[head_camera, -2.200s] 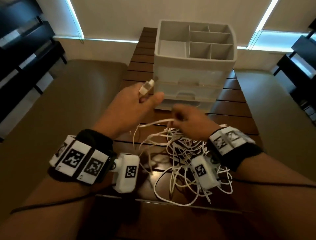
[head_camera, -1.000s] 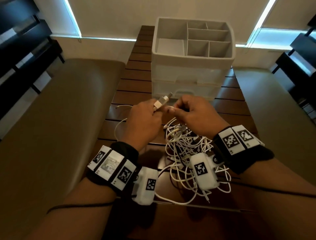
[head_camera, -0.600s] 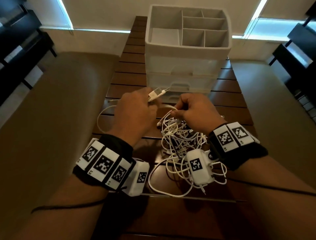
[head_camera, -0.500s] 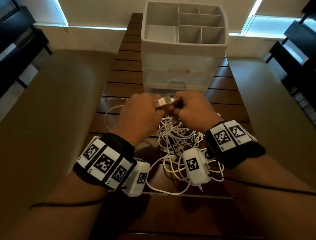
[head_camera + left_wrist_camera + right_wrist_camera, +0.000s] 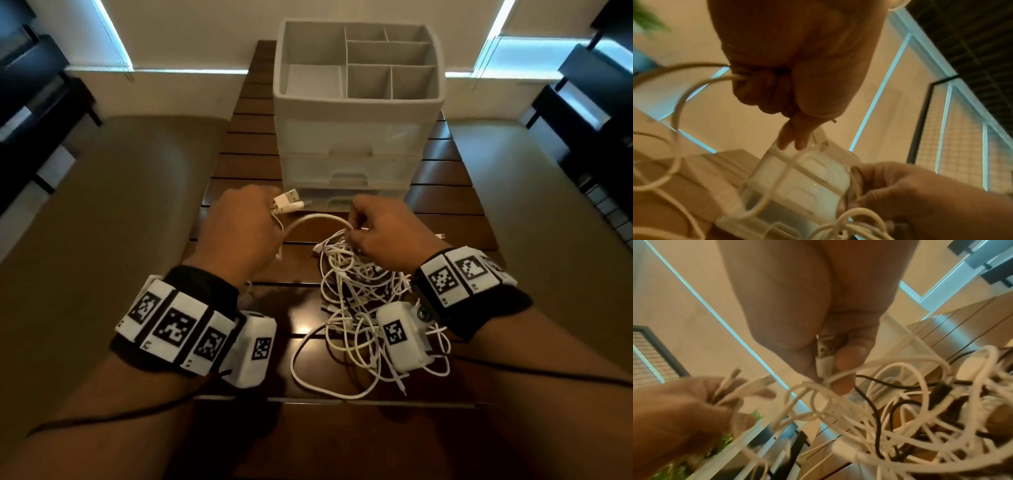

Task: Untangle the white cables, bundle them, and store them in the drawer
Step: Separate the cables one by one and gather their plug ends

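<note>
Since half a second ago the hands have pulled apart: they were knuckle to knuckle in front of the drawer unit [image 5: 356, 113], now a short arc of cable spans the gap between them. Camera has also dropped back a bit.

Left hand [image 5: 239, 236] sits just in front of the unit's lower-left corner, fingers curled into a fist round cable strands, two USB plugs [image 5: 287, 202] sticking out past the knuckles toward the unit. Judging by that, it's collecting freed ends so they don't fall back in.

Right hand [image 5: 383, 236], front-right of the unit, pinches a plug and cable at the top of the tangle [image 5: 359, 308]; fingertips pressed together on it, per the wrist view. Looks like it's feeding the strand out while the left draws.

Tangle of white cables lies on the slatted table [image 5: 239, 164], in front of the unit, mostly under the right wrist. A dark cable runs through it. All drawers look closed. Untangling stage, early; nothing bundled yet.
</note>
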The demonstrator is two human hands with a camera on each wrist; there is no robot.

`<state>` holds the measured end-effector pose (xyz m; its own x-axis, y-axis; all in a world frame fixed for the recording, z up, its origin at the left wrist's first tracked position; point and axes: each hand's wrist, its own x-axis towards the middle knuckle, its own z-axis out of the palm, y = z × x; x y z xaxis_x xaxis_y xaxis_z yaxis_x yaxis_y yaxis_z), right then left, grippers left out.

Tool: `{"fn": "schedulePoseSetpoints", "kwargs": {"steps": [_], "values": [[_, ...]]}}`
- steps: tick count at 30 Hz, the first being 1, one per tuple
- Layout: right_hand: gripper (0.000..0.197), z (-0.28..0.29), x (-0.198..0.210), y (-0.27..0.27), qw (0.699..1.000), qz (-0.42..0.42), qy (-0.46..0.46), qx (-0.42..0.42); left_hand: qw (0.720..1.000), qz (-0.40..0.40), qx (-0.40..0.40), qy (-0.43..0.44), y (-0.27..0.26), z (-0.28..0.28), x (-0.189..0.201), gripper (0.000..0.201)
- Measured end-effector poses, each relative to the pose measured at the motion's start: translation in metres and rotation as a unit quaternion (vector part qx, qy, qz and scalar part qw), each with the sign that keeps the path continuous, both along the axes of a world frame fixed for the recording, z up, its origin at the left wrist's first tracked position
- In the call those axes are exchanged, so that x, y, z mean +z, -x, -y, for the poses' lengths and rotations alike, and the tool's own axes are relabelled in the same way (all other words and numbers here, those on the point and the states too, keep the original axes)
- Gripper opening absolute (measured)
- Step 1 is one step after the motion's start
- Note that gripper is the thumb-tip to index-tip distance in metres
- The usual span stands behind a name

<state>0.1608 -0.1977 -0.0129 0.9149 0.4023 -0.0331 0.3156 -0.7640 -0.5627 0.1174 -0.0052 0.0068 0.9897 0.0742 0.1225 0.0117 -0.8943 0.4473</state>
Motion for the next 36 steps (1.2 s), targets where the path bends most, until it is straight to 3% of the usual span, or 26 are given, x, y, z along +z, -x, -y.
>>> {"fn": "schedulePoseSetpoints", "kwargs": {"steps": [2, 4, 7, 10, 13, 15, 17, 19, 22, 25, 27, 30, 32, 36], "values": [[0.011, -0.007, 0.002, 0.002, 1.0, 0.011, -0.005, 0.008, 1.0, -0.007, -0.03, -0.005, 0.002, 0.007, 0.003, 0.02], [0.008, -0.011, 0.003, 0.003, 0.999, -0.001, -0.038, 0.011, 0.994, -0.035, -0.086, 0.057, 0.002, 0.021, 0.005, 0.009], [0.008, -0.008, 0.006, 0.001, 0.997, -0.006, -0.081, 0.0, 0.983, -0.062, -0.117, 0.128, 0.0, 0.032, 0.004, 0.027], [0.017, -0.002, 0.002, -0.001, 0.998, 0.005, -0.065, -0.023, 0.97, -0.038, -0.103, 0.218, -0.005, 0.026, 0.002, 0.006], [0.02, 0.002, -0.002, -0.003, 0.997, 0.023, -0.046, -0.055, 0.965, 0.01, -0.049, 0.256, -0.008, 0.02, 0.004, 0.01], [0.02, 0.001, -0.002, -0.003, 0.997, 0.046, -0.036, -0.058, 0.949, 0.018, -0.024, 0.314, -0.009, 0.019, 0.008, 0.024], [0.016, -0.003, -0.002, -0.003, 0.997, 0.058, -0.03, -0.048, 0.956, -0.03, -0.06, 0.286, -0.007, 0.021, 0.01, 0.034], [0.017, -0.005, 0.001, -0.001, 0.997, 0.061, -0.034, -0.034, 0.966, -0.06, -0.101, 0.232, -0.007, 0.021, 0.007, 0.017], [0.01, -0.003, 0.008, 0.002, 0.996, 0.023, -0.086, -0.011, 0.964, -0.015, -0.114, 0.24, -0.006, 0.016, 0.006, 0.017], [0.014, -0.003, 0.007, 0.0, 0.995, -0.063, -0.073, 0.031, 0.963, 0.029, -0.133, 0.232, 0.0, 0.015, 0.011, 0.017], [0.024, -0.001, 0.004, 0.0, 0.987, -0.129, -0.084, 0.04, 0.964, 0.05, -0.117, 0.234, 0.0, 0.012, 0.015, 0.024], [0.039, 0.011, 0.006, 0.007, 0.961, -0.213, -0.176, 0.032, 0.967, 0.041, -0.065, 0.241, -0.008, 0.0, 0.014, 0.014], [0.032, 0.023, 0.008, 0.01, 0.947, -0.236, -0.214, 0.049, 0.972, 0.031, -0.022, 0.233, -0.013, -0.008, 0.01, 0.015], [0.009, 0.031, 0.008, 0.008, 0.954, -0.25, -0.131, 0.105, 0.968, -0.004, 0.039, 0.248, -0.017, -0.014, 0.0, 0.017]]}}
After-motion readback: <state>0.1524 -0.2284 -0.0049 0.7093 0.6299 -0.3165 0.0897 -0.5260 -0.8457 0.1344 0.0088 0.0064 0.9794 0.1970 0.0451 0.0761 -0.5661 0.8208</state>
